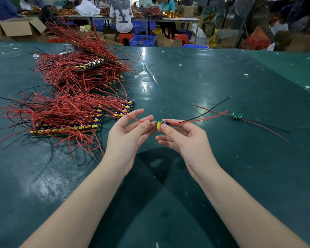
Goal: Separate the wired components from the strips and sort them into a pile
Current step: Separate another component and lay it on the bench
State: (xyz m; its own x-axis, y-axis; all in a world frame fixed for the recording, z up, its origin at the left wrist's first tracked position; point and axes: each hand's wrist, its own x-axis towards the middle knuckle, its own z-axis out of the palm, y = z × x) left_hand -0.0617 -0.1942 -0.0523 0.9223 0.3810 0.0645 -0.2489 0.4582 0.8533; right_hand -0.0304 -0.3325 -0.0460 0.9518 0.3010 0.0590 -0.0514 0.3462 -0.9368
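Head view: the right hand (184,138) pinched a small wired circuit module (160,124) between thumb and forefinger, held just above the green table mat (186,77). The left hand (127,133) pinched the module's red lead (138,119) at its left end; its remaining fingers were loosely spread. The module's long axis ran left to right between the two hands, its red and black wires trailing to the right.

One separated module (237,115) lay on the mat to the right, well apart from the hands and nearer the right hand. The unseparated strips (68,122) lay to the left, near the left hand.

Judgement: the held module appeared free of its strip; placement would go rightward, a right-hand move.
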